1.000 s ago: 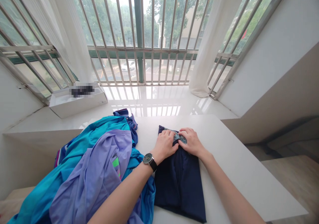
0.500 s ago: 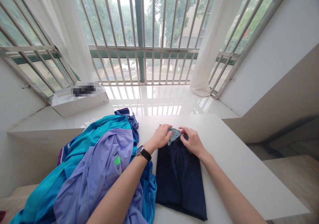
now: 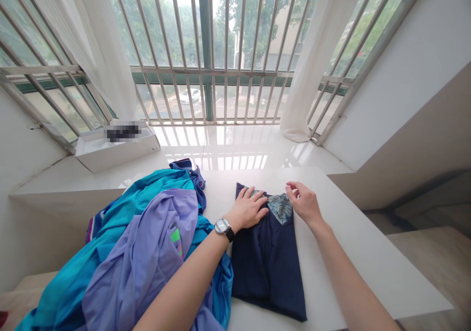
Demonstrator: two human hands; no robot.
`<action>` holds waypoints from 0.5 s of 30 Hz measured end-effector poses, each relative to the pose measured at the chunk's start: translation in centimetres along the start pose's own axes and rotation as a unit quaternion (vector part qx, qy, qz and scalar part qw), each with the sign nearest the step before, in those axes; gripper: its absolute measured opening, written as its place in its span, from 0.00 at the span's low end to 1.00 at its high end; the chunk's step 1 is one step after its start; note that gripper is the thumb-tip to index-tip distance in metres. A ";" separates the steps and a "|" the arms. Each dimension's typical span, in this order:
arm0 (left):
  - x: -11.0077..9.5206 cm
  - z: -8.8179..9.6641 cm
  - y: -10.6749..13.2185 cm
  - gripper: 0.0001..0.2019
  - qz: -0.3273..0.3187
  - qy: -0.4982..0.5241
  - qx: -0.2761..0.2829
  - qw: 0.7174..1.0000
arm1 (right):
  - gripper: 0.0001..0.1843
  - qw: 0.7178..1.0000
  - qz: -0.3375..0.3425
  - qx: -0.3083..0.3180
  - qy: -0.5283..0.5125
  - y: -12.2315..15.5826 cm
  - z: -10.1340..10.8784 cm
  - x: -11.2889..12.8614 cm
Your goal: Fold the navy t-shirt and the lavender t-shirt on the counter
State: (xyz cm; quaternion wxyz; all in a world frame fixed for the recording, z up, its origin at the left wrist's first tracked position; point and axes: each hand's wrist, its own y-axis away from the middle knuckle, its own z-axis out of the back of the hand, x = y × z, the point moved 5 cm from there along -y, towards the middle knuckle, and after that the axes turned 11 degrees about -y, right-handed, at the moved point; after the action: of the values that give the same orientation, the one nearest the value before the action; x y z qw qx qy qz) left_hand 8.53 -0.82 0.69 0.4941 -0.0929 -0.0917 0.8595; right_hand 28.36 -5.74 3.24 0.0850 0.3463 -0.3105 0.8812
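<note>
A folded navy garment (image 3: 267, 267) lies on the white table (image 3: 353, 257), with a teal patterned fabric piece (image 3: 280, 208) showing in a V at its top edge. My left hand (image 3: 247, 208) rests flat on the garment's upper left, with a wristwatch (image 3: 222, 226) on that wrist. My right hand (image 3: 303, 203) holds nothing and is beside the patterned piece, past the garment's upper right edge. A heap of turquoise and lilac clothing (image 3: 142, 238) lies left of the garment, under my left forearm.
A white box (image 3: 132, 150) with a blurred object on it stands on the glossy white window sill (image 3: 217, 147). Behind the sill are white curtains (image 3: 300, 71) and a barred window (image 3: 217, 41). A navy collar (image 3: 184, 165) tops the heap.
My right hand has moved right, off the patterned fabric, which now lies flatter and shows more. My left hand has shifted slightly and lies flat on the navy garment.
</note>
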 end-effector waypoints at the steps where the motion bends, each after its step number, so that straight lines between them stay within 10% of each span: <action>1: 0.1 -0.2 0.0 0.23 0.001 -0.004 0.001 1.000 | 0.15 1.000 -0.006 0.000 -0.004 0.1 -0.2 0.0; 9: 1.2 -1.0 -0.7 0.25 0.036 0.002 -0.035 0.999 | 0.18 0.975 0.158 0.151 0.037 2.4 -5.5 1.7; 15: 0.5 1.0 0.2 0.25 0.085 0.010 -0.041 0.995 | 0.21 0.968 0.102 0.188 0.131 1.7 -6.1 -0.8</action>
State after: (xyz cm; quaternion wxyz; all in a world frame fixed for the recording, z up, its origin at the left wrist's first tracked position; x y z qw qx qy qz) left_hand 7.87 -0.57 1.53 0.4157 -0.1292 -0.1142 0.8930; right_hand 24.93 -3.35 -1.59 -0.0321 0.2045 -0.1588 0.9654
